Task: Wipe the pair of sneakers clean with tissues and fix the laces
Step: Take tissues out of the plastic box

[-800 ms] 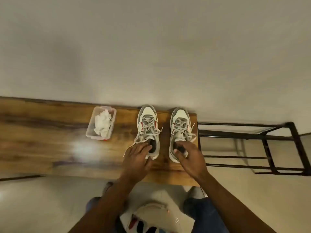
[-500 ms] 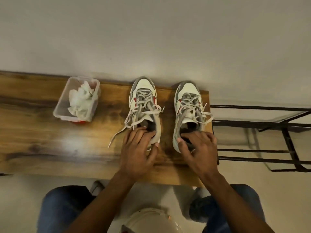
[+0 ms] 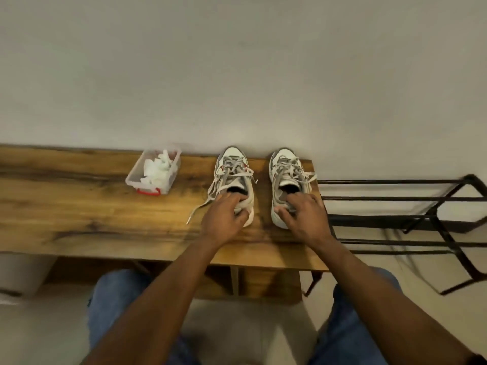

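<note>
- Nearest me, two knees in blue jeans (image 3: 116, 306) and two bare forearms reach out over a long wooden bench (image 3: 79, 206).
- Two hands are at work. The left hand (image 3: 224, 219) curls over the heel of the left sneaker (image 3: 233, 177), fingers hooked into the collar and thumb against the back.
- The right hand (image 3: 305, 217) grips the heel of the right sneaker (image 3: 287, 177) the same way, fingers in the opening.
- Two sneakers, white and grey with red touches, stand side by side at the bench's right end, toes to the wall, laces (image 3: 200, 206) loose; one lace trails left across the wood.
- Farther left, one clear plastic tub (image 3: 134, 177) with a red latch holds crumpled white tissues (image 3: 158, 169).
- To the right stands one black metal rack (image 3: 421, 204).
</note>
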